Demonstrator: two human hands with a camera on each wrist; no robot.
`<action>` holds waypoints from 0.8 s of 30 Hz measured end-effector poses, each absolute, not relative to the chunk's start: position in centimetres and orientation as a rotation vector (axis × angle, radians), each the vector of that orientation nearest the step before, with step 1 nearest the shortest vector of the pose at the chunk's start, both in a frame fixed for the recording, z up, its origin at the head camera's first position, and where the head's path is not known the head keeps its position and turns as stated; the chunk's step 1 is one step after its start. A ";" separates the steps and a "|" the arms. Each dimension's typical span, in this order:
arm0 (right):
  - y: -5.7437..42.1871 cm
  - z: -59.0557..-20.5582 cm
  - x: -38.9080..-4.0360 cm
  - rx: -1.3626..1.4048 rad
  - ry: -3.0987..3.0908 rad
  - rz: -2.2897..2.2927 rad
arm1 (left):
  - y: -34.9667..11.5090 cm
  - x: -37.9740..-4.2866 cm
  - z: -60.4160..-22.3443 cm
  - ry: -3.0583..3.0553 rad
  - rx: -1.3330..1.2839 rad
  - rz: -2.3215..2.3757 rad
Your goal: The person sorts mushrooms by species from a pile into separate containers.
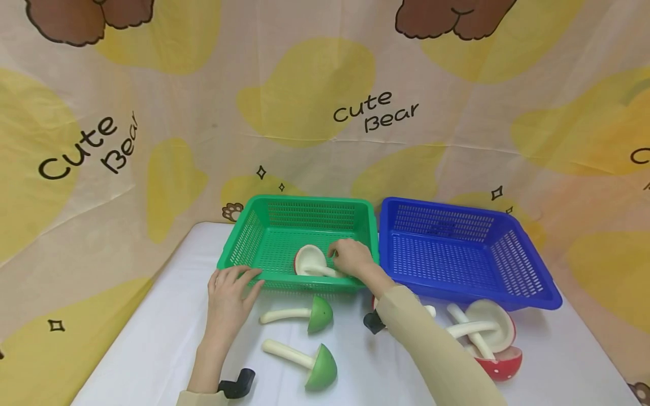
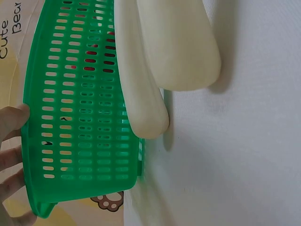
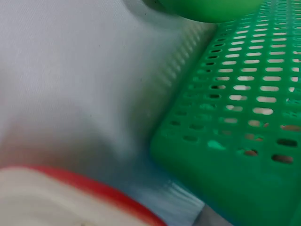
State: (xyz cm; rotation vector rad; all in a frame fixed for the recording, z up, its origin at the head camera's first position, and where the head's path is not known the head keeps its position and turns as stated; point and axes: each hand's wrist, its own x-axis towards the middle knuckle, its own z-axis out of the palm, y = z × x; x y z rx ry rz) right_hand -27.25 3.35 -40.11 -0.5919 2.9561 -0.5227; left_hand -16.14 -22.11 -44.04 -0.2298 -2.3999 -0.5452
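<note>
My left hand [image 1: 231,293] holds the near left rim of the green basket [image 1: 299,279], thumb on the outside and fingers over the edge. In the left wrist view its fingers [image 2: 11,157] pass behind the rim. Inside the basket lies a red-capped toy mushroom [image 1: 311,260], pale underside up, its stem pointing right. Over the end of that stem is my right hand [image 1: 351,258], fingers loosely bent, with nothing seen between them. On the cloth before the basket are two green-capped toy mushrooms [image 1: 320,314], stems pointing left.
A blue basket [image 1: 457,290] stands against the green one's right side. Several red-capped mushrooms [image 1: 500,369] lie in front of it, one partly behind my right sleeve. White cloth [image 1: 152,338] covers the table, and a printed curtain [image 1: 304,113] hangs behind.
</note>
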 end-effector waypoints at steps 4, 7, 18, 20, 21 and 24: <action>4.1 -39.5 -26.9 -0.631 2.977 -0.515 | -22.0 -16.3 -44.1 -2.403 -0.235 -0.541; 4.7 -39.1 -26.6 -0.665 2.980 -0.491 | -22.0 -16.3 -44.2 -2.400 -0.233 -0.537; 6.7 -37.3 -24.3 -0.748 3.006 -0.424 | -21.9 -16.4 -44.1 -2.381 -0.248 -0.544; 7.0 -37.0 -23.7 -0.764 3.021 -0.423 | -22.0 -16.4 -44.2 -2.384 -0.247 -0.544; 7.2 -36.8 -23.4 -0.773 3.028 -0.433 | -22.0 -16.4 -44.2 -2.386 -0.247 -0.544; 7.7 -36.4 -22.5 -0.795 3.059 -0.456 | -22.1 -16.5 -44.2 -2.391 -0.246 -0.548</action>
